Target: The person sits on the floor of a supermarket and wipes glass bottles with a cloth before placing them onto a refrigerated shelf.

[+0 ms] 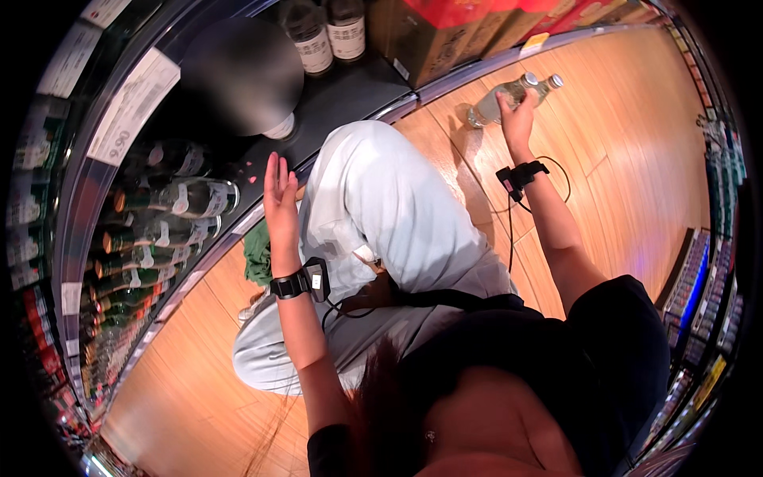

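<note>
My right hand (518, 119) is closed round two clear glass bottles (486, 107) with silvery caps, over the wooden floor to the right of the shelf. The bottles lean, caps towards the upper right. My left hand (281, 197) is raised by the edge of the dark bottom shelf (351, 95), fingers extended, holding nothing. Small pink bits (252, 179) lie on the shelf near its fingertips. Two labelled clear bottles (313, 50) stand further back on that shelf. A blurred round patch hides part of the shelf, with a bottle's labelled base showing below it.
Rows of glass bottles (194, 198) fill the shelf at the left, under a price tag (134, 107). Large red and brown boxes (441, 45) stand at the top. A green cloth (257, 253) lies beside my leg. Cables hang from both wrist devices. More stocked shelves line the right side.
</note>
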Motion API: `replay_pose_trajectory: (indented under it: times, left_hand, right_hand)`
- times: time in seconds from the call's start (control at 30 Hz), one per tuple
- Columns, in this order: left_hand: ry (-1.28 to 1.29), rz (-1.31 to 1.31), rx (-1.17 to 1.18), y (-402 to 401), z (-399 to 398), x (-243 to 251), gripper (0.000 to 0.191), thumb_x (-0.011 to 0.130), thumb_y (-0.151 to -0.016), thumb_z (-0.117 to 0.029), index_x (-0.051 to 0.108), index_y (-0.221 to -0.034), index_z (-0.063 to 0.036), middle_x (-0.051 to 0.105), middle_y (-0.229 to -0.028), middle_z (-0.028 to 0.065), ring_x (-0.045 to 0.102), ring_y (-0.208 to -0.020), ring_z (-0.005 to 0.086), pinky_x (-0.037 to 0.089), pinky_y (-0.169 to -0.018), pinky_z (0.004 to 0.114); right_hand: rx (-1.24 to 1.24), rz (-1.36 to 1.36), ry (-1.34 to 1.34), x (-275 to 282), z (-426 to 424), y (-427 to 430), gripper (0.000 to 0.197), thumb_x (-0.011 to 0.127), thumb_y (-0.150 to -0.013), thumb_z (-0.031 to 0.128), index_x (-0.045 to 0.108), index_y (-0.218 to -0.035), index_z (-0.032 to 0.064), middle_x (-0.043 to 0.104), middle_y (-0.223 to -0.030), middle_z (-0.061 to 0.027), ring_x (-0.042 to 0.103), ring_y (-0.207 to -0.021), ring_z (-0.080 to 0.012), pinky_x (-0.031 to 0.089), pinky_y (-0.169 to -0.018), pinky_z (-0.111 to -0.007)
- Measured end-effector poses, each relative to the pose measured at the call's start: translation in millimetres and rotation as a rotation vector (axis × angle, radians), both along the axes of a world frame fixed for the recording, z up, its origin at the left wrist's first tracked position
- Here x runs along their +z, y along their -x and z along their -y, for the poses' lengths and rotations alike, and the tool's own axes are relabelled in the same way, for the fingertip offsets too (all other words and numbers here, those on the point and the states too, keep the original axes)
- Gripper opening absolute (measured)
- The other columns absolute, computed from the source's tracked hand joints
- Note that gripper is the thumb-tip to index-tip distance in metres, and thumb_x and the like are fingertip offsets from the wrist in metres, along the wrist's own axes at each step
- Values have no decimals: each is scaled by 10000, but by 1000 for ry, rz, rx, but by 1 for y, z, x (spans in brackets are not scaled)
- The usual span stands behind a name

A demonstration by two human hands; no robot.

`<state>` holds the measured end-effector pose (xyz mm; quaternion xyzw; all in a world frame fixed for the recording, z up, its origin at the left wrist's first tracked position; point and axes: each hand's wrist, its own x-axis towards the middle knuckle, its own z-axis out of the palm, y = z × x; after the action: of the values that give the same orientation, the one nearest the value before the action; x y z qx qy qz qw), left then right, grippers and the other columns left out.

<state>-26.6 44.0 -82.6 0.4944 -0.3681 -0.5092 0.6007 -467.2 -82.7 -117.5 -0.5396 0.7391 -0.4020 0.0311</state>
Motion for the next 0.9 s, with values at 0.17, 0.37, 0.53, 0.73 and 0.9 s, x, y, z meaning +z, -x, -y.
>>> replay_pose_trajectory:
  times: [0.17, 0.37, 0.53, 0.73, 0.9]
  left_hand:
    - [21, 2, 48, -2, -1, 4, 518, 468, -912, -6, 278, -1393, 22, 262, -1471, 129, 225, -1374, 259, 219, -1093, 337]
    - [3, 22, 19, 5, 1, 9, 473, 473, -922, -35, 328, -1372, -15, 337, -1434, 99, 303, -1344, 215, 267, -1065, 296]
    - [129, 6, -105, 11, -8, 23, 433, 483, -913, -25, 387, -1335, -20, 412, -1384, 94, 365, -1308, 203, 327, -1026, 302]
    - [340, 289, -310, 54, -33, 75, 492, 588, -872, -158, 412, -1310, -19, 469, -1318, 139, 432, -1245, 271, 353, -1019, 345]
    - [417, 475, -549, 70, -51, 92, 852, 763, -693, -372, 335, -1334, -9, 508, -1234, 211, 500, -1149, 315, 408, -953, 365]
  right_hand:
    - [-4, 14, 15, -8, 15, 3, 547, 645, -827, 330, 441, -1163, -50, 541, -1092, -303, 527, -1042, -426, 426, -875, -413]
    - [177, -54, 63, -6, 7, 24, 452, 616, -863, 257, 437, -1157, -35, 574, -1021, -274, 574, -946, -404, 446, -815, -412]
    - [435, 242, 117, 72, -39, -7, 373, 570, -899, 104, 430, -1224, -15, 584, -1072, -150, 574, -995, -202, 449, -847, -296]
    - [820, 517, 234, 189, -85, -82, 463, 523, -926, 270, 390, -1261, -21, 546, -1146, -182, 553, -1054, -257, 412, -948, -362]
    - [1120, 832, 74, 217, -108, -163, 700, 535, -854, 503, 336, -1286, -10, 543, -1082, -251, 562, -991, -335, 458, -869, -416]
